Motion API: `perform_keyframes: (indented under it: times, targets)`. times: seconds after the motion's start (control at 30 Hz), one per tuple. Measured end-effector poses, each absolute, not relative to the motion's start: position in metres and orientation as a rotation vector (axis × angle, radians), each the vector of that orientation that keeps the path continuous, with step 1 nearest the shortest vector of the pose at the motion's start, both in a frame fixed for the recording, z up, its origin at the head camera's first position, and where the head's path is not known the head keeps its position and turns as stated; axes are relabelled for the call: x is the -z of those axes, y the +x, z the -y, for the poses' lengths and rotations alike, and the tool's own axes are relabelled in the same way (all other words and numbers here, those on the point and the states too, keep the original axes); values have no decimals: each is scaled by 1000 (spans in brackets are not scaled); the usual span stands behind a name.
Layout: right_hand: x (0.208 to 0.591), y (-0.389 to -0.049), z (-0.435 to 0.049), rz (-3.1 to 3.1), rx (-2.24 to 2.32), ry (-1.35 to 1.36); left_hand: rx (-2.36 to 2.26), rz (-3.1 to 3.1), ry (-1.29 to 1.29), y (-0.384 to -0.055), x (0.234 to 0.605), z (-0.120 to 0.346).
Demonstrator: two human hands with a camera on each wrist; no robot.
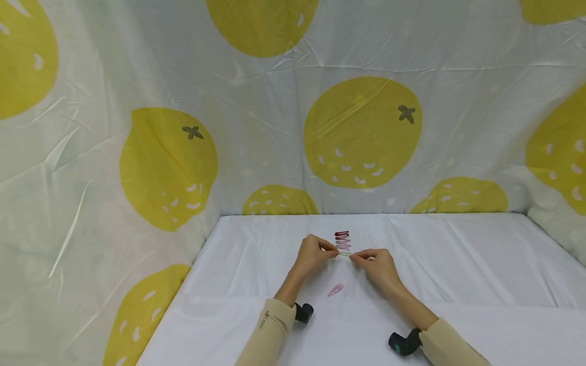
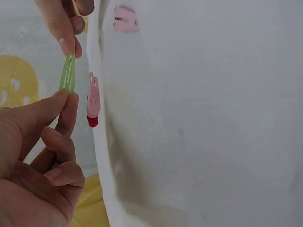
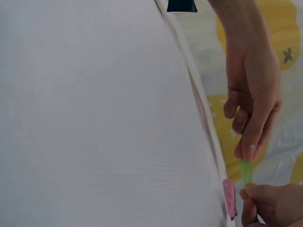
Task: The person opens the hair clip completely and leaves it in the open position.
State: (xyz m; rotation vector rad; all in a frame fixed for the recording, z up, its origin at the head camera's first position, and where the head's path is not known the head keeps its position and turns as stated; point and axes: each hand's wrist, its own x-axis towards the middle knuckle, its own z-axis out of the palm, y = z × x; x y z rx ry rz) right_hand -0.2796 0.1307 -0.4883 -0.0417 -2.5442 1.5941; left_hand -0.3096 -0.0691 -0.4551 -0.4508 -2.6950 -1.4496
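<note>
A light green snap hair clip (image 2: 68,74) is stretched between my two hands, above the white cloth. My left hand (image 1: 313,254) pinches one end of it between thumb and fingertip. At the other end, the thumb and fingertip of my right hand (image 1: 379,265) pinch it too. Just beyond the hands, several hair clips (image 1: 342,237) lie in a column, dark red at the far end and pink nearer; the near end sits close behind the green clip. Closer to me, between the forearms, a single pink hair clip (image 1: 335,290) lies at a slant on the cloth.
A white cloth (image 1: 458,264) covers the table, with creases running across it. Behind and at the left hangs a pale curtain (image 1: 256,101) printed with big yellow lemons. Black camera mounts (image 1: 405,343) stick out from both wrists at the beige sleeves.
</note>
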Motion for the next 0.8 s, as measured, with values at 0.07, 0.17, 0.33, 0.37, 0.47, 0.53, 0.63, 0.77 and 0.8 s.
perform_keyframes:
  times: [0.07, 0.17, 0.33, 0.37, 0.47, 0.53, 0.63, 0.77, 0.8]
  targets:
    - [490, -288, -130, 2552, -1591, -46, 1462, 2706, -418, -317, 457, 68]
    - [492, -297, -128, 2574, -1563, -51, 1480, 2728, -362, -325, 460, 66]
    - [491, -303, -125, 2603, -1491, -20, 1465, 2777, -280, -331, 465, 64]
    - [490, -303, -125, 2607, -1477, -15, 1457, 2786, -270, -332, 465, 64]
    - [490, -302, -125, 2615, -1450, 7, 1448, 2808, -246, -332, 465, 62]
    - [490, -302, -125, 2618, -1431, 22, 1448, 2818, -235, -332, 465, 61]
    - [491, -303, -125, 2621, -1408, 35, 1447, 2828, -228, -333, 465, 60]
    - [493, -304, -125, 2624, -1392, 12, 1438, 2837, -220, -332, 465, 59]
    - [493, -304, -125, 2626, -1390, 9, 1432, 2839, -221, -332, 465, 60]
